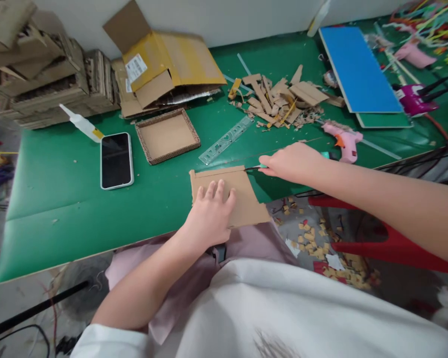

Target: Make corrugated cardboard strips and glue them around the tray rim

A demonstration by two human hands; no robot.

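A piece of cardboard lies at the table's front edge, its near side jutting over the edge. My left hand rests flat on it with fingers spread. A scored or cut line runs along its far side. My right hand is closed around a craft knife with a teal handle, and the dark blade touches the cardboard's far right corner. Beyond the cardboard lies a clear plastic ruler. To the left of that is a shallow cardboard tray with corrugated walls.
The green table also bears a phone, a white glue bottle, a yellow-taped box, cardboard scraps, a pink glue gun and a blue board. Stacked cardboard stands left; a red stool is right.
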